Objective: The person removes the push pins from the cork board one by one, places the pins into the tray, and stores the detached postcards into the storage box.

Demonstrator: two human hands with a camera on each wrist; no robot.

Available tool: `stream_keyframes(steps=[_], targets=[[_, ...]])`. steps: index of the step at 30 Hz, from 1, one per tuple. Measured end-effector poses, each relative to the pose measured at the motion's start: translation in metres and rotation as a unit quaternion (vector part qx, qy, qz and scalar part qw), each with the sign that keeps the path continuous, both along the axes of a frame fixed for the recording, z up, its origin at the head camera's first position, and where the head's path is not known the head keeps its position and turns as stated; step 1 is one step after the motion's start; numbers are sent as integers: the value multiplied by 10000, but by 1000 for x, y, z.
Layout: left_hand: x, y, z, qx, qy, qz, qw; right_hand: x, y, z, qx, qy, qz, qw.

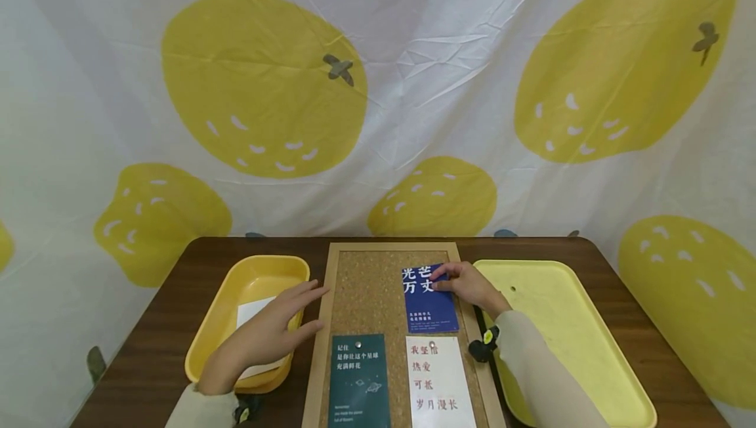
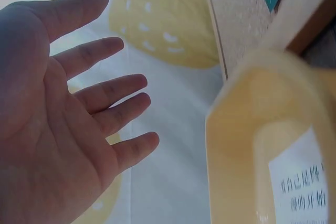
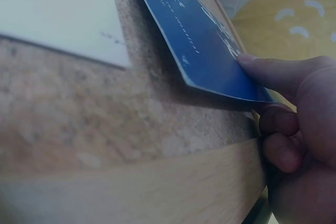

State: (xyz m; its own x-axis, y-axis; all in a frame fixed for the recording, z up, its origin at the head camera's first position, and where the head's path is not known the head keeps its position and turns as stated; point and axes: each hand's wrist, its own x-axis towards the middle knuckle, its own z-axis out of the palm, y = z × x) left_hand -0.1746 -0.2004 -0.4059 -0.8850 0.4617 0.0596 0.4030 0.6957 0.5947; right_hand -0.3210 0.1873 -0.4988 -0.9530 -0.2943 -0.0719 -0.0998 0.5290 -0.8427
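Note:
My right hand pinches the right edge of a blue card with white lettering, over the upper right of a wood-framed cork board. In the right wrist view the thumb lies on the card's face, fingers curl behind, and the card's near edge stands off the cork. Below it, a white card with red lettering hangs from a pin. Beside that is a dark green card, also pinned. My left hand hovers between the orange-yellow tray and the board, fingers spread and holding nothing.
The orange-yellow tray on the left contains white cards with dark print. A pale yellow tray lies right of the board, with a small dark object in it. Behind the brown table hangs a lemon-patterned cloth.

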Motion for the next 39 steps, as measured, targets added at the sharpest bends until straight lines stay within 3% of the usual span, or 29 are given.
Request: stream_keyframes(steps=[7, 20, 28, 34, 39], targets=[[6, -21, 2, -33, 312, 284, 9991, 0, -1, 1, -74, 45, 18, 10000], [16, -65, 1, 12, 461, 781, 9959, 1, 2, 0, -38, 57, 17, 10000], [19, -98, -2, 179, 144, 1196, 9926, 1, 1, -2, -69, -68, -77, 9999], [25, -124, -12, 411, -204, 1693, 9845, 1, 0, -2, -99, -24, 26, 9999], [26, -139, -21, 389, -300, 1998, 9786, 3, 1, 0, -91, 62, 64, 9999]])
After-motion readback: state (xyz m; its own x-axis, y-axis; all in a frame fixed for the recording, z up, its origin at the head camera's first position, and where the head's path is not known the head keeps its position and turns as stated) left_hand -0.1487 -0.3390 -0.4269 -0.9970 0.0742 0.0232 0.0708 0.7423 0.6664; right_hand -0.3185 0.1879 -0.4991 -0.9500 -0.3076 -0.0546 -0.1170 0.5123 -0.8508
